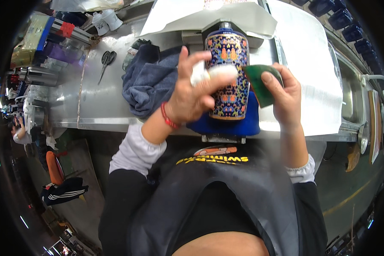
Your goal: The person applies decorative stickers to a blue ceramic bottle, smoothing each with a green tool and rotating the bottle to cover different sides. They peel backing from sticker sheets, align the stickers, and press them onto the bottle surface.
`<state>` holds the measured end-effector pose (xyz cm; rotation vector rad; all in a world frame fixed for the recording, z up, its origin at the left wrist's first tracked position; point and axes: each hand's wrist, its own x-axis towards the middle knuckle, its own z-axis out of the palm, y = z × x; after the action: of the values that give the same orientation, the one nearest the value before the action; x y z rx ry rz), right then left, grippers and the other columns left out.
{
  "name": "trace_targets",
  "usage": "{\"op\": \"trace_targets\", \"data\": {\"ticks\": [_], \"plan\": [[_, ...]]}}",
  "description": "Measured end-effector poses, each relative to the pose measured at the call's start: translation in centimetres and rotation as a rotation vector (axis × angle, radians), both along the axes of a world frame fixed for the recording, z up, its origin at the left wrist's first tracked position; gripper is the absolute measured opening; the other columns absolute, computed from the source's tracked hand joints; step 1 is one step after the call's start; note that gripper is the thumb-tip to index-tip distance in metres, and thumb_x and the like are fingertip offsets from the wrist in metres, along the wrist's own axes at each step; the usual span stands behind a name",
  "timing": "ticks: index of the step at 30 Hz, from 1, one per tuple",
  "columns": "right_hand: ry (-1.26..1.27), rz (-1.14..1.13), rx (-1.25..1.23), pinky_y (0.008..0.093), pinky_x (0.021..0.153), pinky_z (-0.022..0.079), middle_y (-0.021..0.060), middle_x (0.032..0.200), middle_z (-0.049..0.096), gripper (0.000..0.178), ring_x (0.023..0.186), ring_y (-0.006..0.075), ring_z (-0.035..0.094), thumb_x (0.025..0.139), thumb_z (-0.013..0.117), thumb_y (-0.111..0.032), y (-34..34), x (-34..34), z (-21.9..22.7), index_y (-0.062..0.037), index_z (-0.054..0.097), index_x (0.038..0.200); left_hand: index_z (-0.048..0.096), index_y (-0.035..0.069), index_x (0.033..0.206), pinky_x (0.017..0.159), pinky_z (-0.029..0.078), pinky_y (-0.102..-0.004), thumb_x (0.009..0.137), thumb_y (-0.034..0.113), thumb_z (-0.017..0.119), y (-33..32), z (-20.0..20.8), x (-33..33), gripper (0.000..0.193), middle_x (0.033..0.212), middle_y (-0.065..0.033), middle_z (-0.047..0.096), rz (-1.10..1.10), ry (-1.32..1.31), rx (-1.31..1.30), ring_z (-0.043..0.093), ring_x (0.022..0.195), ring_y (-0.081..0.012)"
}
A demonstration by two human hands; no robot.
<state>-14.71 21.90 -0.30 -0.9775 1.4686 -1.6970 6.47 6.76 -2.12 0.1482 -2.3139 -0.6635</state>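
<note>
One bottle, dark and covered in multicoloured floral pattern, lies at the middle of the metal surface, its neck pointing away from the person and its base end over a blue pad. Whether it is flat or slightly tilted cannot be told. The right hand is just beside it, fingers grasping a flat green piece with the thumb pressed across its face; the piece's near edge is close to the bottle's right side. The left hand, a red bracelet on its wrist, is over the bottle's left side, fingers spread and blurred. A white patch shows at them; whether it is a wrapping or something held cannot be told. Left of that hand lies a crumpled grey-blue towel, and farther left black-handled scissors. White sheeting covers the right part.
</note>
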Motion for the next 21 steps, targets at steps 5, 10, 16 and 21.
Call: {"op": "trace_targets", "data": {"ticks": [5,10,16,21], "plan": [[0.198,-0.015,-0.066,0.0251,0.068,0.051,0.0051,0.085,0.070,0.016,0.076,0.0106,0.065,0.092,0.077,-0.011,-0.7,0.3,0.7,-0.0012,0.072,0.104,0.069,0.017,0.135,0.126,0.003,-0.0531,0.107,0.062,0.027,0.0,-0.6,-0.5,0.067,0.127,-0.0064,0.072,0.037,0.055,-0.007,0.041,0.140,-0.0300],[1.087,0.068,-0.409,0.0366,0.066,0.047,0.0063,0.088,0.060,0.037,0.076,0.0251,0.057,0.065,0.079,-0.001,1.2,1.8,2.0,-0.0055,0.075,0.102,0.065,0.010,0.138,0.126,0.003,-0.0553,0.106,0.062,0.031,4.5,-1.9,3.0,0.070,0.131,-0.0112,0.069,0.061,0.024,0.043,0.038,0.141,-0.0383],[0.850,0.280,-0.340,0.0362,0.066,0.046,0.0070,0.088,0.061,0.043,0.074,0.0239,0.057,0.061,0.083,-0.003,3.8,1.7,1.7,-0.0066,0.076,0.103,0.066,0.008,0.138,0.125,0.005,-0.0589,0.104,0.066,0.034,8.0,-3.7,4.6,0.074,0.136,-0.0134,0.066,0.230,0.004,0.050,0.034,0.144,-0.0395],[0.953,0.155,-0.320,0.0330,0.061,0.044,0.0075,0.085,0.062,0.041,0.071,0.0212,0.058,0.066,0.087,-0.003,3.5,1.0,1.0,-0.0043,0.075,0.106,0.068,0.010,0.136,0.123,0.007,-0.0634,0.104,0.067,0.032,9.1,-3.6,4.8,0.074,0.146,-0.0145,0.058,0.245,-0.055,-0.075,0.032,0.146,-0.0396]]}}
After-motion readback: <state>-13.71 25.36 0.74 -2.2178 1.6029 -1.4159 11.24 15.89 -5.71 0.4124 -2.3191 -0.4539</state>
